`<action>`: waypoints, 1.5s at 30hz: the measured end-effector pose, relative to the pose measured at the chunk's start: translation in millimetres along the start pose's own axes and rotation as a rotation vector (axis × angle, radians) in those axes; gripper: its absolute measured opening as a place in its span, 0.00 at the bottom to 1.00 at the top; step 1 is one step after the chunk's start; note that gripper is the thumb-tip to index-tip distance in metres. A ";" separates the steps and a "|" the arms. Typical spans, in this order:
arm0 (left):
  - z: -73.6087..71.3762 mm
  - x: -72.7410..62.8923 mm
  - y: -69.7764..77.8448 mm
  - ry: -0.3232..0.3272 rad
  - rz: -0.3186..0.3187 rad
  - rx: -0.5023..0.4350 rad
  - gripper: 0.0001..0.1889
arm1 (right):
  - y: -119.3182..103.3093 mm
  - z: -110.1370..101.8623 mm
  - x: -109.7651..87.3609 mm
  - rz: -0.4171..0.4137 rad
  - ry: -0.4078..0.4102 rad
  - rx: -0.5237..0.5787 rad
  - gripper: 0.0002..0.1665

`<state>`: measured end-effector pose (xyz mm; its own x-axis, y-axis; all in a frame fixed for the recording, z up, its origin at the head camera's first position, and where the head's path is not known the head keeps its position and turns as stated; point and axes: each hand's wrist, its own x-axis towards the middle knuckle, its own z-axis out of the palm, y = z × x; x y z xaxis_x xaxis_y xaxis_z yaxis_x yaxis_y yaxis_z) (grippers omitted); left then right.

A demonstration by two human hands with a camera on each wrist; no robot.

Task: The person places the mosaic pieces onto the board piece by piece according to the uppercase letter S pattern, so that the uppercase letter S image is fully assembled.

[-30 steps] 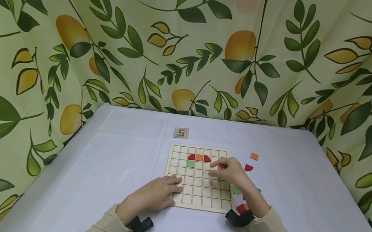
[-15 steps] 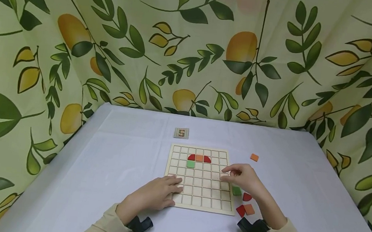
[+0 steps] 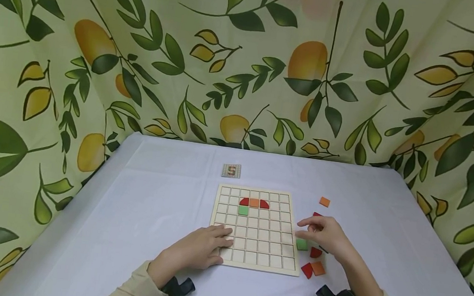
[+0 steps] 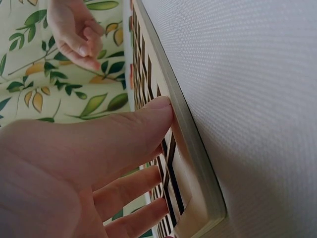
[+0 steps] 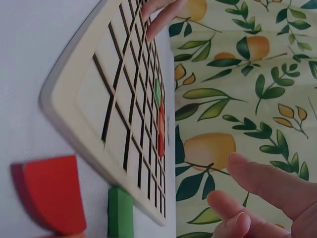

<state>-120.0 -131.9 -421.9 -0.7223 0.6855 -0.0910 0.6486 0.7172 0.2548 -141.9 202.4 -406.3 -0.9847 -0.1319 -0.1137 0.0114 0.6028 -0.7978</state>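
A wooden grid board (image 3: pixel 259 267) lies on the table. Spread fingers of my left hand (image 3: pixel 198 246) rest on its left front part; the left wrist view has the thumb (image 4: pixel 156 116) at the rim. On the board, a red quarter-round piece (image 3: pixel 244 202), an orange square (image 3: pixel 254 203) and another red quarter-round (image 3: pixel 264 204) form a row, with a green square (image 3: pixel 243 210) beneath the left one. My right hand (image 3: pixel 326 235) hovers just past the board's right edge, beside a loose green piece (image 3: pixel 301 244). Its fingers (image 5: pixel 267 178) are bent and apart, holding nothing.
Right of the board lie loose red quarter-rounds (image 3: pixel 307 270) and orange squares (image 3: pixel 318 268), one orange square (image 3: pixel 324 202) farther back. My right hand partly covers a red piece (image 3: pixel 317 214). A small patterned card (image 3: pixel 231 170) lies behind the board. A leaf-print curtain (image 3: pixel 246 62) hangs beyond the table.
My right hand has moved from over the board, right and toward me, to beyond its right edge. My left hand stays put, and the pieces on the board look the same.
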 end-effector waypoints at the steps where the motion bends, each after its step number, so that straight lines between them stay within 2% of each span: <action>1: 0.1 0.0 -0.1 0.002 0.002 0.001 0.24 | 1.9 -1.5 -0.7 0.001 -0.003 -0.002 0.18; 17: 0.5 -0.6 -0.1 0.004 0.003 -0.002 0.24 | 36.0 -24.1 -1.9 0.006 -0.071 -0.099 0.17; 24: 0.2 -0.4 0.1 0.000 0.004 0.005 0.24 | 49.8 -34.6 0.0 -0.015 -0.137 -0.095 0.16; 31: -0.2 -0.5 -0.5 -0.002 0.001 -0.003 0.25 | 63.3 -41.6 3.6 0.006 -0.152 -0.079 0.16; 45: -0.2 -0.8 -0.3 -0.005 -0.006 -0.016 0.24 | 71.2 -44.0 2.2 -0.008 -0.180 -0.077 0.16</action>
<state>-119.6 -132.7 -421.7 -0.7249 0.6820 -0.0971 0.6404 0.7191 0.2699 -150.9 279.7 -437.3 -0.9375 -0.2720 -0.2171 -0.0170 0.6588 -0.7521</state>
